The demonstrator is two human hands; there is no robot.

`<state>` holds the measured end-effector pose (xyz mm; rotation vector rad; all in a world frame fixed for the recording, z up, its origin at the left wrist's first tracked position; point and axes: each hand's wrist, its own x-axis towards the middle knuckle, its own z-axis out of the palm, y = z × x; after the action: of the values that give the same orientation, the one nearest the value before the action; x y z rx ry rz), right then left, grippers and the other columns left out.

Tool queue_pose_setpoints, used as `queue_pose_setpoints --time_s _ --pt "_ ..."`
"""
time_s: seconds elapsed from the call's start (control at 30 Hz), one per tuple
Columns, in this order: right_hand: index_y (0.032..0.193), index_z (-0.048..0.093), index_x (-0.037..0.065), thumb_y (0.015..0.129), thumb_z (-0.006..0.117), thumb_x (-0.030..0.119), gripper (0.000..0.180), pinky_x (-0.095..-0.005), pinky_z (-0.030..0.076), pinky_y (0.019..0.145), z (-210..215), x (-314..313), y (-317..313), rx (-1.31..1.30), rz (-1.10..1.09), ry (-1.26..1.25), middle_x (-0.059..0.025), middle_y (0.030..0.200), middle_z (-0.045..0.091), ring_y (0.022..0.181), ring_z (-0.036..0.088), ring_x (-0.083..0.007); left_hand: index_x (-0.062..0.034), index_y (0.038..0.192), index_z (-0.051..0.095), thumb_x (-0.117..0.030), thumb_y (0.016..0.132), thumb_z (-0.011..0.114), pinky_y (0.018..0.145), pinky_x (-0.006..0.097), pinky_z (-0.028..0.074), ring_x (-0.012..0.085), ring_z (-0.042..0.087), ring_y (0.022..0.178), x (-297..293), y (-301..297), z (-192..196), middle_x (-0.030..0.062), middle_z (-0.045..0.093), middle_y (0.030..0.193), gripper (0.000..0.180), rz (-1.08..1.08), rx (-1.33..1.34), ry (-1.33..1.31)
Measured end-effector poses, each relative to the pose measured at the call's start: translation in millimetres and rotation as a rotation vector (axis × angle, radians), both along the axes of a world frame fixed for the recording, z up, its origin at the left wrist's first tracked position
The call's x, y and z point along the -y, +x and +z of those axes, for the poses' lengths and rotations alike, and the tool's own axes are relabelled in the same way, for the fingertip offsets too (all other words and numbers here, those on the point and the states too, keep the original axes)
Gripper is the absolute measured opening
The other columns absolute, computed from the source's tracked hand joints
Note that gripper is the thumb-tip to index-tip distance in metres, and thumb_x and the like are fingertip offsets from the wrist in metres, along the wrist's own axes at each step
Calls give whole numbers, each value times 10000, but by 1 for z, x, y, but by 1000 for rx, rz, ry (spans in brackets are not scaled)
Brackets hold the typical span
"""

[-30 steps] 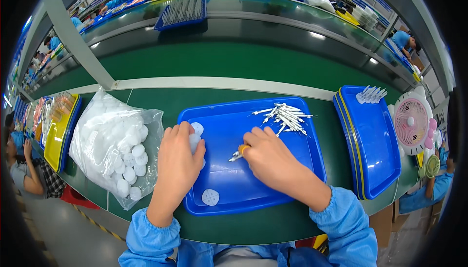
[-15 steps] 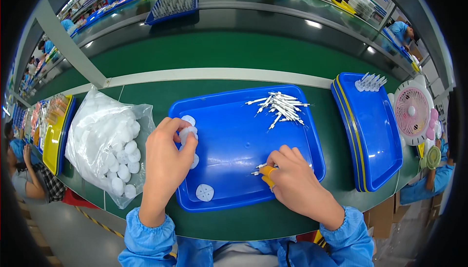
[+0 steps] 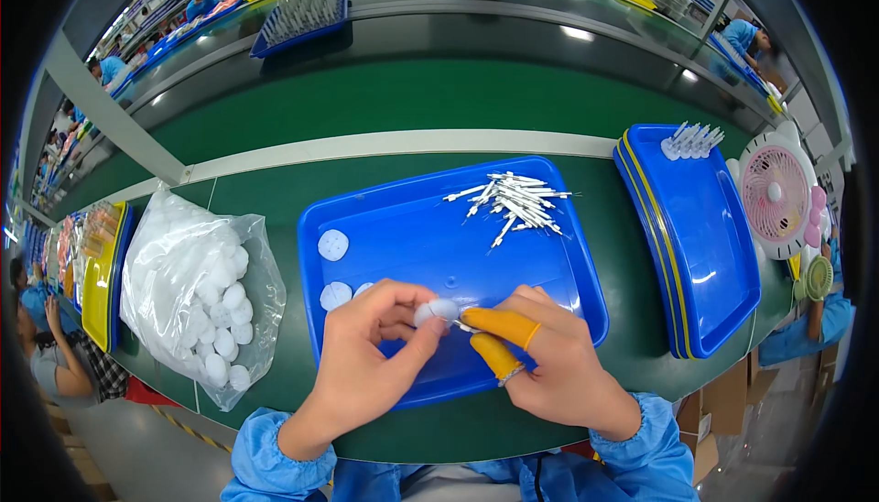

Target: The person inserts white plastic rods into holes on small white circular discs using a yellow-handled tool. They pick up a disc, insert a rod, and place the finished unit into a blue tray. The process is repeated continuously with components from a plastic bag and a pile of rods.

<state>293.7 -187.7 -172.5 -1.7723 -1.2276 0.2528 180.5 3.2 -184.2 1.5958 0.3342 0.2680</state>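
Both hands meet over the near edge of a blue tray that sits on a green table. The left hand pinches a small white round disc between thumb and fingertips, its fingers curled closely around it. The right hand has orange rubber covers on its thumb and forefinger and grips a thin white stick whose tip touches the disc; the fingers are closed narrow on it. Two or three more white discs lie loose on the left part of the tray, well apart from the hands. A pile of white sticks lies at the far right corner of the same tray. To the left of the tray, a clear plastic bag full of white discs rests on the table, and beyond it stands a yellow bin. To the right, a stack of blue trays carries a small rack of white sticks at its far end, and a pink and white fan stands just beside that stack. Both forearms wear blue sleeves. Other people in blue sit at the benches farther back.
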Motion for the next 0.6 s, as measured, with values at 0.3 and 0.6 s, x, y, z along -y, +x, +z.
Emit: queue_pose_setpoints --time_s 0.3,0.6 --pt "1070 736 -127 647 724 -92 424 -448 481 780 -13 5 3 75 3 -53 -179 1011 636 899 594 -347 66 1076 697 48 918 766 751 281 648 176 777 888 4 1 -1 112 718 995 173 -4 -4 261" --pt "1087 731 -118 663 718 -103 425 -443 495 773 -15 0 1 86 -32 -104 -175 966 642 871 600 -350 31 999 702 38 861 810 716 327 677 202 770 820 11 1 -4 121 701 924 175 19 -14 392"
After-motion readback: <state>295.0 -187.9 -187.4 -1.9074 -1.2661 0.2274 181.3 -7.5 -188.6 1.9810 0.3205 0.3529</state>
